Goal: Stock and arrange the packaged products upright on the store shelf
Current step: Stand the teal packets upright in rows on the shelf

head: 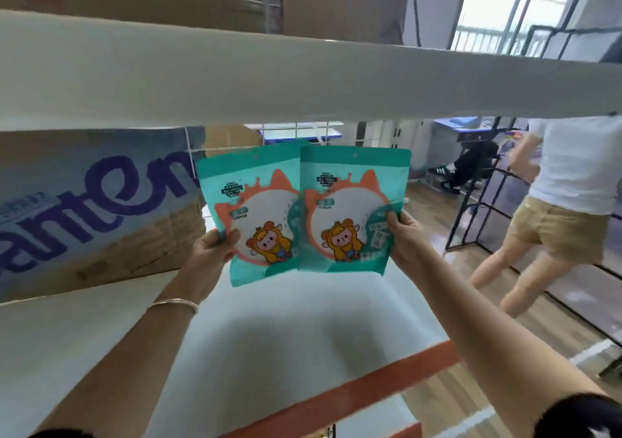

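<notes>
With the left hand [210,252], gripping the lower left edge of a teal snack pouch [255,208]: thumb across the printed front, fingers curled behind. With the right hand [409,239], gripping the lower right edge of a second teal pouch [350,208] the same way. Both held upright and side by side over the white shelf board [286,319], overlapped in the middle with the right-hand one in front; resting on the board or just above it, hard to tell. On the left wrist, a silver bangle [173,304].

Along the board's front edge, an orange strip [353,390]. Overhead, close and blurred, the pale front of an upper shelf [303,77]. To the left on the board, just beside the left pouch, a large cardboard carton [94,208] with purple lettering. Behind the pouches, a thin wire grid [303,134].

Beyond the shelf to the right, a wooden floor [454,387], a black wire rack [488,208], and a person [565,195] in a white top and tan shorts. Farther back, a bright window [498,6].
</notes>
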{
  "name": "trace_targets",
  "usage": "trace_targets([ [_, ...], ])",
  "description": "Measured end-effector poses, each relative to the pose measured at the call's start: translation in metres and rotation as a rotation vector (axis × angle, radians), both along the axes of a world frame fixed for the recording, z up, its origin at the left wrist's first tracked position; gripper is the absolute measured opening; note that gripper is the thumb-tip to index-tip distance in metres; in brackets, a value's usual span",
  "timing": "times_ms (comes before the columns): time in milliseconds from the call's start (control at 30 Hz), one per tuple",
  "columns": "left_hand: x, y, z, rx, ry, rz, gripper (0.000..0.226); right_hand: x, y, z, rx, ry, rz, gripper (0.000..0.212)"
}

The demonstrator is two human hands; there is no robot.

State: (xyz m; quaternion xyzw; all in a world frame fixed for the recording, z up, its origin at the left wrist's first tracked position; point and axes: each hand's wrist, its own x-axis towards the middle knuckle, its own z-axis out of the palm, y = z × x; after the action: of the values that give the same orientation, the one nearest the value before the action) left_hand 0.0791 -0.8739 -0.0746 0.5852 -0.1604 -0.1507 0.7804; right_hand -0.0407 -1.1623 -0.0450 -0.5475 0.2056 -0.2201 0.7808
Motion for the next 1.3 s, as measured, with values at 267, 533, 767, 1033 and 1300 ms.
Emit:
trace_targets([
  [267,0.044,-0.015,-0.01,0.23,0.011,0.219,0.014,0.068,-0.049,-0.029,-0.05,0.071,0.044,0.02],
  [533,0.054,-0.023,-0.014,0.476,-0.115,0.396,0.024,0.09,-0.07,-0.041,-0.47,0.226,0.084,0.012],
  [767,0.047,-0.01,-0.012,0.612,-0.286,0.389,0.024,0.085,-0.091,-0.04,-0.7,0.241,0.106,0.013],
  [1033,0.034,-0.013,-0.021,0.797,-0.407,0.556,0.035,0.092,-0.079,-0.051,-0.691,0.22,-0.016,0.009],
  [1300,0.008,0.001,-0.021,0.852,-0.231,0.604,0.057,0.073,-0.07,-0.043,-0.786,0.373,-0.032,0.014],
])
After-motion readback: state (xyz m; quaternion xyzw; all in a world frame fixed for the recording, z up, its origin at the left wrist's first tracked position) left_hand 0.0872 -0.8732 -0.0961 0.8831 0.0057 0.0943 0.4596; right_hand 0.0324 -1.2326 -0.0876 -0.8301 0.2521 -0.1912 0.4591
